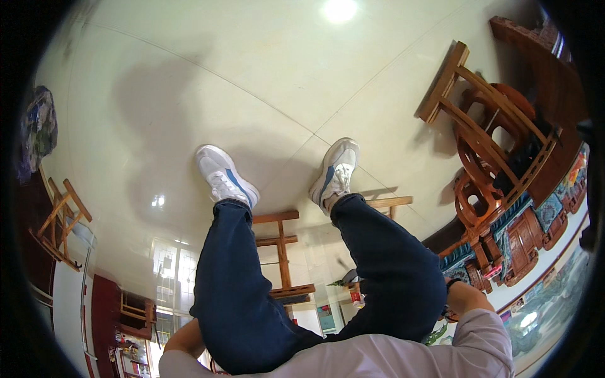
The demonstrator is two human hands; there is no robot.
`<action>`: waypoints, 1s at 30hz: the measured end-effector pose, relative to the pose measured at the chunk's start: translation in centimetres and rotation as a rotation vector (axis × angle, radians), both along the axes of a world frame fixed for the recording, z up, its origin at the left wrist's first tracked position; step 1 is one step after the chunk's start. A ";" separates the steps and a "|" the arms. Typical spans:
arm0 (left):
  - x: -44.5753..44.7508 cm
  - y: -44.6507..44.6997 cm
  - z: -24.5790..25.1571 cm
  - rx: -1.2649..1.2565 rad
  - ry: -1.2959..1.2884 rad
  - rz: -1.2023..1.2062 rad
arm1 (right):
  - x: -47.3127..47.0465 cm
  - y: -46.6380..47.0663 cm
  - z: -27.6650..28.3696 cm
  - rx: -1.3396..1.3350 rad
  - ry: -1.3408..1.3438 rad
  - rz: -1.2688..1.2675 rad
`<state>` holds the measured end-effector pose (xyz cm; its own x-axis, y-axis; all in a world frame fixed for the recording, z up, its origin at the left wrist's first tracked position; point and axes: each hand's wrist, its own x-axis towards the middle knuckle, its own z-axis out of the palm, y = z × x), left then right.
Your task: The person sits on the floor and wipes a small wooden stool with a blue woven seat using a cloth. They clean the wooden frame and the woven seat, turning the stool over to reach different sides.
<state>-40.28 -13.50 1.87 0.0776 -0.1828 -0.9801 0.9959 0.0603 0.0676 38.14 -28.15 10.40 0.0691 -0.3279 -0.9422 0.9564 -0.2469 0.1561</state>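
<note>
Both my hands are out of view. My left forearm drops behind my left thigh, and my right forearm, with a dark band at the wrist, passes behind my right thigh. Before me are my legs in dark blue jeans, the left leg and the right leg apart. A white sneaker with a blue side panel is on each foot, the left sneaker and the right sneaker flat on the pale tiled floor. Part of a wooden stool frame shows between my legs.
At right a wooden folding stool stands by carved wooden stools and a dark wooden table. Beyond is a carved bench with teal cushions. On the left are another wooden stool and a plastic bag.
</note>
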 end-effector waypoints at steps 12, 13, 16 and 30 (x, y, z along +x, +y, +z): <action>-7.7 8.7 6.4 0.015 0.263 0.542 | 11.3 5.8 3.9 0.531 -0.050 0.082; -8.3 9.9 6.1 0.039 0.281 0.598 | 11.2 6.1 4.3 0.527 -0.066 0.034; -10.2 13.3 4.4 0.141 0.296 0.706 | 9.8 6.3 5.4 0.691 -0.155 -0.086; -17.1 16.1 8.6 0.925 -0.052 0.678 | -0.1 -0.4 7.9 1.364 -0.284 -0.977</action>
<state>-57.34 2.58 10.51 -0.0705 0.7006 -0.7101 0.7720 0.4891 0.4060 38.05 -28.53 18.31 0.5499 0.6295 -0.5489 0.3596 -0.7716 -0.5247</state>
